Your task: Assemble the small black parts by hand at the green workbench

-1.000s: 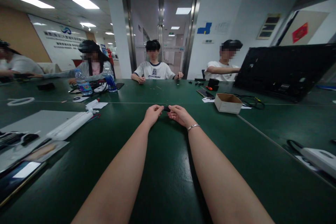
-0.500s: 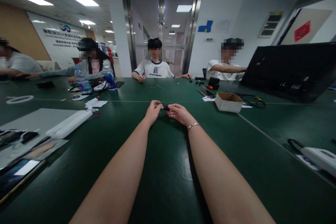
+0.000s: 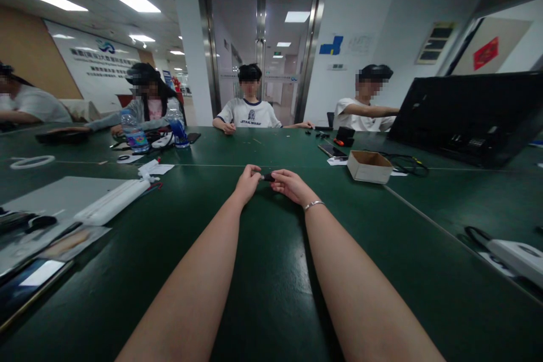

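Observation:
Both my arms stretch forward over the dark green table. My left hand and my right hand meet at the table's middle, fingers pinched together. Between the fingertips of the two hands sits a small black object, held at both ends. It is too small to name more closely. A thin silver bracelet circles my right wrist.
An open cardboard box stands to the right, with black cables and a big black panel behind. A white long case, papers and a phone lie at left. Water bottles and several seated people are across the table.
The hands stay pinched on the small black object and have barely shifted. A person across the table has reached an arm out to the right.

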A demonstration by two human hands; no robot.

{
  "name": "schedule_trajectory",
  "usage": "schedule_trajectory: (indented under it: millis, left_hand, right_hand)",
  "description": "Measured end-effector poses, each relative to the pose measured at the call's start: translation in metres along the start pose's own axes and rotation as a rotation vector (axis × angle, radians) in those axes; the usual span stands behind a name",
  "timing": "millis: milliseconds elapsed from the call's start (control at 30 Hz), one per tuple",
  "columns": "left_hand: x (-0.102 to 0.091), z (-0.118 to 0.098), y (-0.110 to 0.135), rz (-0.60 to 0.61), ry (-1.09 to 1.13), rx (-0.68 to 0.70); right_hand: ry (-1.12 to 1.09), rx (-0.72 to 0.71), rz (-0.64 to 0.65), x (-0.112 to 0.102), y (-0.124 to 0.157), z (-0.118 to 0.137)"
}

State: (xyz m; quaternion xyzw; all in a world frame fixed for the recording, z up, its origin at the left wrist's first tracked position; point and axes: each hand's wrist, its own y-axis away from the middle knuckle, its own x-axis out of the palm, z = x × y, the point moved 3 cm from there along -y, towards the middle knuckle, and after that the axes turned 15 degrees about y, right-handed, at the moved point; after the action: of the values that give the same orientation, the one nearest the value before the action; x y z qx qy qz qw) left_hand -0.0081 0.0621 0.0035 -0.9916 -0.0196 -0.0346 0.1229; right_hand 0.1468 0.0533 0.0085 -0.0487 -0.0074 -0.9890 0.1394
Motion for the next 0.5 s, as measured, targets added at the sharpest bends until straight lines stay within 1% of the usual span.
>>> schedule_trajectory:
  millis: [100,167,233,367,500]
  left_hand:
    - [0.0013,0.0028,-0.001,0.041,0.001,-0.023]
    - [0.002,0.0023,-0.0009,0.06,-0.009,-0.002]
    - [0.0021,0.0006,-0.0002,0.061,-0.004,0.009]
    - [0.0036,-0.0021,0.0021,0.086,0.027,-0.028]
    - [0.0045,-0.0047,0.0025,0.078,0.034,0.003]
  right_hand:
    - [0.002,0.004,0.004,0.0,0.0003,0.0005]
    - [-0.003,0.009,0.002,-0.0001,0.0005,0.0007]
    - [-0.012,0.014,-0.005,-0.0003,0.0007,0.0008]
    - [-0.013,0.02,-0.011,0.0,0.0006,0.0008]
    - [-0.023,0.009,-0.007,-0.0002,-0.0001,0.0006]
